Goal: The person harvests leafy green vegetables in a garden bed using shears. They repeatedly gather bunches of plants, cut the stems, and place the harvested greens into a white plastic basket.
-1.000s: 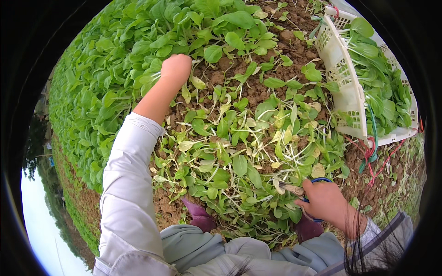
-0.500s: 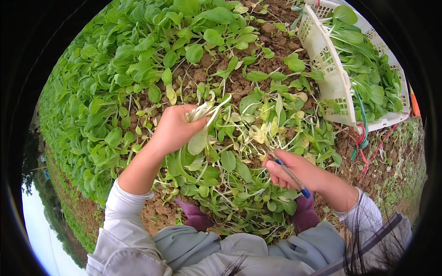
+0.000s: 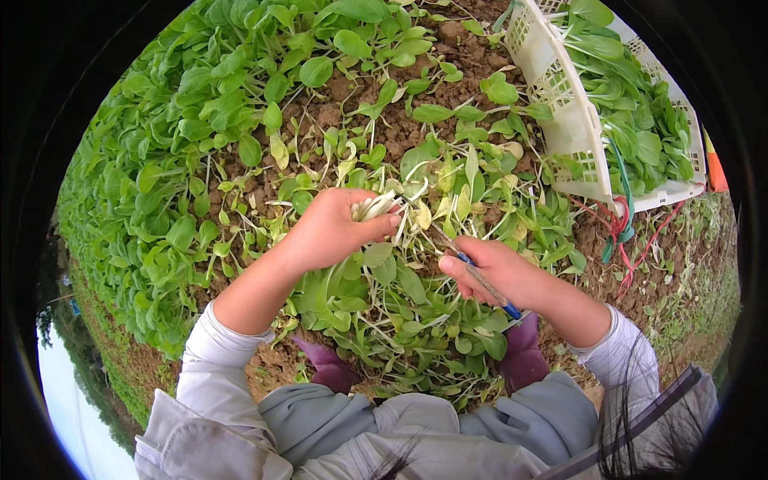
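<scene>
My left hand [image 3: 332, 228] is closed around a bunch of leafy greens [image 3: 373, 207], its pale cut stems sticking out past the thumb and green leaves hanging below. In my right hand [image 3: 498, 270] is a slim knife [image 3: 483, 282] with a worn, blue-ended handle. Its narrow dark end reaches up and left to the stems by my left thumb; whether it touches them I cannot tell. Beneath both hands lie loose leaves and stems [image 3: 400, 308], some yellowed.
A white slatted crate [image 3: 570, 104] of leafy greens stands tilted at the far right, with red and green cords [image 3: 622, 228] at its corner. Dense growing greens [image 3: 160, 192] fill the left. Purple boots [image 3: 524, 352] flank the leaf pile.
My left hand has moved right with the bunch, bringing the stems to the knife's end. My right hand has shifted slightly left and up with the knife.
</scene>
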`<state>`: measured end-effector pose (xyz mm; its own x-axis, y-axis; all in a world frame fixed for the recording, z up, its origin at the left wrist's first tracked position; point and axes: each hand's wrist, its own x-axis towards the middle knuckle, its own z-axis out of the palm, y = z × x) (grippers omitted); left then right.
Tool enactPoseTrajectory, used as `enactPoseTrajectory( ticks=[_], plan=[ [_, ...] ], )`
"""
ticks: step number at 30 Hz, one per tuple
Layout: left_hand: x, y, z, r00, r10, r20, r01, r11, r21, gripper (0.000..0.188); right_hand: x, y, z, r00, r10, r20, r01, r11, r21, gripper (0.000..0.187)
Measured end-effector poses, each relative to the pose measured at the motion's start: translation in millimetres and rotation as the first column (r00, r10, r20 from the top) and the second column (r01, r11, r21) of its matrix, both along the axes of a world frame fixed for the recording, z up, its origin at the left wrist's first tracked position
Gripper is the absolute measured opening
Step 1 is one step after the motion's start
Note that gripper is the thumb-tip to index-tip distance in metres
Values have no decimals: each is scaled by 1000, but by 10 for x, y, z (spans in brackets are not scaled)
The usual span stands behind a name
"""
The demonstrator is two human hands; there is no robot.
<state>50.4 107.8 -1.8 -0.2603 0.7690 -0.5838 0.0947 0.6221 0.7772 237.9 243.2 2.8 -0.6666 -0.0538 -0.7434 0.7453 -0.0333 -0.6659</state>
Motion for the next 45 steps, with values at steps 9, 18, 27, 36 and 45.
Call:
enactPoseTrajectory(
  ticks=[9, 18, 27, 36, 45],
  plan=[
    [-92, -11, -177, 741, -2, -672, 158, 972, 171, 13, 78, -36, -58, 987, -157, 32, 159, 985, -66, 47],
    [12, 41, -17, 985, 171, -26, -171, 985, 9, 17, 8, -142, -56, 998, -49, 32, 54, 979, -196, 44],
    [38, -7, -73, 998, 58, 37, -57, 998, -34, 13, -24, -175, -14, 997, -21, 81, 29, 994, -102, 39],
    [-720, -42, -361, 388, -210, -897, 257, 960, -114, 16, 78, -128, -69, 969, -209, 134, 222, 971, -89, 35],
    [-1742, 97, -941, -410, -537, -737, 314, 676, -667, 13, 110, -120, -118, 974, -182, 132, 197, 974, -114, 34]
  ],
)
